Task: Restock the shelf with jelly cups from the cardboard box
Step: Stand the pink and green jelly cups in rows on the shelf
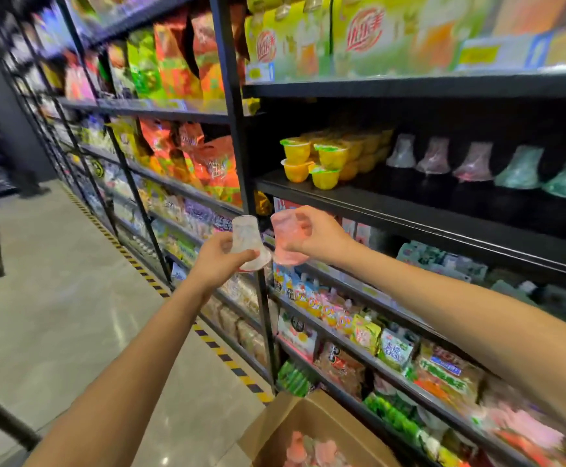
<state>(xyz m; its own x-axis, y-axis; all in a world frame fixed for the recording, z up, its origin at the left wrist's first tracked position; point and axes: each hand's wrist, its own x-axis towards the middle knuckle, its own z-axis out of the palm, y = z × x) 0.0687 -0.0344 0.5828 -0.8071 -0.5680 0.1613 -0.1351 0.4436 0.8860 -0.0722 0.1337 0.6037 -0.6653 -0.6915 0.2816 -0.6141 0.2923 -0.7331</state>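
Above and beyond both raised hands runs the dark shelf (409,210), part-stocked with jelly cups. Below them sits the open cardboard box (285,429). The left hand (219,262) grips a clear jelly cup (248,242); the right hand (322,237) grips a pink jelly cup (286,241), nearly touching it.

Two cups held side by side before the shelf (409,210), left hand (219,261) beside right hand (322,239), box (295,429) below, cup row (470,163) on shelf, right of stacked cups (312,160)
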